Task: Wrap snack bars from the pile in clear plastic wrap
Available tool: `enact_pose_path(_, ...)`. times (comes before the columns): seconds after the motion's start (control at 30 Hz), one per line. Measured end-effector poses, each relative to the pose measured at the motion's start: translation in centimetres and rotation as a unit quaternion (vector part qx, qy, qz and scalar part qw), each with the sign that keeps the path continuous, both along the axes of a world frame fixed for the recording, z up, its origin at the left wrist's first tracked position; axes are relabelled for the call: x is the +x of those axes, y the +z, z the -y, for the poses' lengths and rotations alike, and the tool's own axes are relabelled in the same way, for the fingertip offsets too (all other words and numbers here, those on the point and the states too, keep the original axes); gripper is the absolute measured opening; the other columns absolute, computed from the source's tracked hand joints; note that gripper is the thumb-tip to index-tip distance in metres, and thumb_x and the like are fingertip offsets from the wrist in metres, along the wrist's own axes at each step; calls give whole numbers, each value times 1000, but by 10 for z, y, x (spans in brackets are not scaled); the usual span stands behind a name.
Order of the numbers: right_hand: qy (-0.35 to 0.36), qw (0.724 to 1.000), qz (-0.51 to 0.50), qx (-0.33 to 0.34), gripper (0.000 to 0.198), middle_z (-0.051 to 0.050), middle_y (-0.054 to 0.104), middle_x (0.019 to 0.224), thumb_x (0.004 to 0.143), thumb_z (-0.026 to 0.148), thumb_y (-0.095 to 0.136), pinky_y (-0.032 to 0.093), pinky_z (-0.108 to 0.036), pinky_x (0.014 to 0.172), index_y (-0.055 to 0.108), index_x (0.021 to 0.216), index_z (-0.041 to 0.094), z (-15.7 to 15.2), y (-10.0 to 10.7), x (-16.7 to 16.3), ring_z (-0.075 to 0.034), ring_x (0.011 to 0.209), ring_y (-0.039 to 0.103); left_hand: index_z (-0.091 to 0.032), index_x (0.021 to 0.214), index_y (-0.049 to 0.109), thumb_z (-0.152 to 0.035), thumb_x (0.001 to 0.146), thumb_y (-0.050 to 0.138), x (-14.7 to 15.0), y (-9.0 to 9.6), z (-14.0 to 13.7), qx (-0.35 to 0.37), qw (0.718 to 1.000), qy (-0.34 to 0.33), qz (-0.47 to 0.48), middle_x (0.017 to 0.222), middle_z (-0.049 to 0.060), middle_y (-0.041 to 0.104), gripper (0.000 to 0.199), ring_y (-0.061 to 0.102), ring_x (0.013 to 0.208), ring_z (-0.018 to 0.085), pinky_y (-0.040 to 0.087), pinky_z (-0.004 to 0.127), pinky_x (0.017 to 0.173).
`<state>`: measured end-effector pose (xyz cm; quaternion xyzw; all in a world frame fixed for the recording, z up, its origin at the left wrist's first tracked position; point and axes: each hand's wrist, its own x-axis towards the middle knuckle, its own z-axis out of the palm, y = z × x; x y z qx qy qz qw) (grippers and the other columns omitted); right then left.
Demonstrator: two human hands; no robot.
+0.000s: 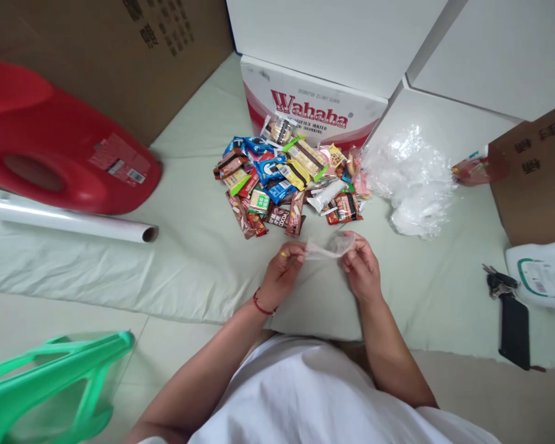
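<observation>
Between my two hands a small clear plastic bag (326,248) is stretched out above the green cloth. My left hand (284,271), with a ring and a red bracelet, pinches one end of it. The other end is gripped by the fingers of my right hand (363,265). Just beyond lies a pile of wrapped snacks (282,176), in blue, yellow, brown and green wrappers. To the right of that pile sits a heap of crumpled clear plastic bags (414,179).
A Wahaba-style white and red carton (314,105) stands behind the snacks. At left are a red jug (65,148) and a plastic film roll (69,216). A green stool (55,382) is lower left. Keys (502,282), a phone (514,333) and a white bottle (543,274) lie right.
</observation>
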<state>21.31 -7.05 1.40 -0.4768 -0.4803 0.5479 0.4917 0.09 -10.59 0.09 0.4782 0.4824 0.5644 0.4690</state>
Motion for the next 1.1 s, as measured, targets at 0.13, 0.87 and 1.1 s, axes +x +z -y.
enact_pose_path(0.13,74,997,-11,-27,68,-4,66,128,74,59,87,31,-24,49,58,132,37,0,4,9,-9,58,37,-22,95,60,-57,98,63,4,-3,2,-39,998,-10,40,86,1,60,35,54,78,16,46,30,76)
enact_pose_path(0.87,62,974,199,90,17,-1,63,77,97,39,69,43,-29,62,76,93,24,32,11,-20,-14,65,53,-22,101,55,-61,83,77,8,20,5,-181,954,-15,237,104,0,68,48,70,75,13,51,26,65)
enact_pose_path(1.1,-23,973,-151,-174,40,6,49,68,70,50,93,30,-22,49,67,84,23,37,16,-34,-7,52,35,-21,114,55,-49,72,88,19,8,12,-190,972,37,134,125,11,68,60,69,97,19,53,27,70)
